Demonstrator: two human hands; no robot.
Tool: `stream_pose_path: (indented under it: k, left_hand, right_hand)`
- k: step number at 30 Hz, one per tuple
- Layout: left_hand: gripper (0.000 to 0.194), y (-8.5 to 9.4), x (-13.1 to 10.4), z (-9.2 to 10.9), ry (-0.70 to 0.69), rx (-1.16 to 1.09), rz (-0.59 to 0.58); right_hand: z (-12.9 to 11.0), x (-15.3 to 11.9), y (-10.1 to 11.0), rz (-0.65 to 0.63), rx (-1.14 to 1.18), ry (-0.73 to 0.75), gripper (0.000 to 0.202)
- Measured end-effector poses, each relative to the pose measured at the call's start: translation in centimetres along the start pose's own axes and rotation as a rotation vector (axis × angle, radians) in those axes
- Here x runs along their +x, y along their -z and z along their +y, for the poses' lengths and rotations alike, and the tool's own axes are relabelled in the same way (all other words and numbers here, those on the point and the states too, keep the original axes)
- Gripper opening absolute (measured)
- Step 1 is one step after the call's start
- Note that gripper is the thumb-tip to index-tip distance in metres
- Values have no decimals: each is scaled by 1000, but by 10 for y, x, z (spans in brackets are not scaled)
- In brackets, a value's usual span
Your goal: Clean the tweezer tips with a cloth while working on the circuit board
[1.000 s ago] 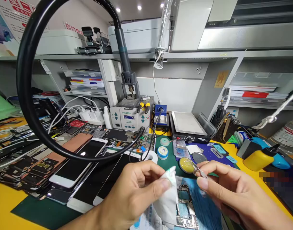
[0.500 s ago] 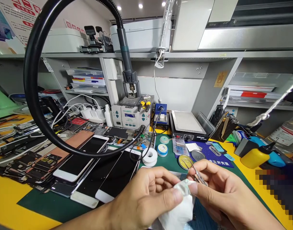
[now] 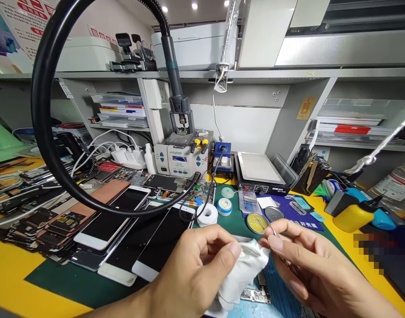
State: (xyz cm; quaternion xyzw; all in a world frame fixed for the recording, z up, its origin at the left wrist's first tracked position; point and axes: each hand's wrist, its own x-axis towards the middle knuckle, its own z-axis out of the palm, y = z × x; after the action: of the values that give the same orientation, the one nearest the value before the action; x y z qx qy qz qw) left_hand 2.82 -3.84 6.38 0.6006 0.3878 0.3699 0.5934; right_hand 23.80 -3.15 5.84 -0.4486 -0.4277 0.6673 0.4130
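My left hand (image 3: 205, 260) pinches a crumpled white cloth or wipe (image 3: 244, 269) between thumb and fingers. In my right hand (image 3: 304, 260) is a pair of metal tweezers (image 3: 268, 229), its tips pointing up and left, just right of the cloth. Below the cloth a small circuit board (image 3: 257, 295) lies on a blue work mat (image 3: 280, 287), partly covered by cloth and hand. A round tin with yellow contents (image 3: 257, 223) stands just beyond the tweezer tips.
Several phones (image 3: 123, 221) and phone parts crowd the left. A hot-air station (image 3: 182, 157) stands behind, its black hose (image 3: 39, 110) looping across the left. A heating plate (image 3: 262, 170), a solder spool (image 3: 225, 206), a white roll (image 3: 207, 215) and a yellow bottle (image 3: 354, 216) surround the mat.
My right hand has drawn slightly right, away from the cloth, and the tweezers have turned in its fingers. The cloth has shifted, showing more of the circuit board.
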Motion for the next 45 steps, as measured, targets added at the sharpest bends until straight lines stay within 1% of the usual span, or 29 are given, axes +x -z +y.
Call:
stream_pose_path:
  k: [4, 6, 8, 10, 12, 14, 16, 20, 22, 26, 27, 31, 35, 39, 41, 43, 45]
  left_hand:
    - [41, 4, 3, -1, 58, -75, 29]
    - [41, 5, 5, -4, 85, -91, 42]
    - [42, 7, 7, -8, 101, -113, 45]
    - [44, 8, 8, -10, 109, -125, 38]
    - [45, 8, 9, -11, 104, -121, 19]
    - [46, 8, 8, -9, 88, -103, -2]
    - [47, 8, 6, -6, 63, -80, -17]
    - [46, 8, 2, -3, 38, -80, -36]
    - [45, 7, 2, -4, 49, -105, -28]
    - [44, 6, 5, -5, 78, -160, -12]
    - [44, 6, 5, -5, 82, -167, -11]
    - [44, 6, 3, -5, 84, -165, -13]
    - [38, 5, 1, -3, 61, -173, -17]
    - [34, 1, 2, 0, 77, -223, -92]
    - [34, -1, 3, 0, 69, -215, -107]
    - [34, -1, 3, 0, 48, -187, -84]
    - [35, -1, 2, -1, 40, -165, -59]
  right_hand:
    - [-4, -3, -3, 4, -14, -27, 36]
    - [-6, -4, -5, 42, -63, -22, 36]
    - [-7, -6, -6, 105, -157, 41, 35]
    - [-5, -8, -5, 156, -270, 166, 30]
    - [-1, -9, -3, 164, -361, 280, 24]
    - [4, -9, -2, 155, -408, 311, 24]
    - [8, -9, -3, 133, -407, 288, 24]
    - [5, -7, -7, 80, -372, 299, 12]
    - [1, -7, -10, 93, -357, 293, 12]
    - [-4, -8, -15, 198, -284, 261, 20]
    - [-4, -8, -15, 203, -275, 271, 20]
    - [-4, -7, -11, 132, -330, 319, 17]
    - [-6, -8, -9, 153, -361, 310, 19]
    - [-7, -10, -12, 146, -369, 313, 21]
    - [-7, -12, -13, 135, -377, 315, 22]
    - [-7, -14, -15, 160, -378, 306, 23]
    - [-7, -17, -17, 218, -382, 278, 26]
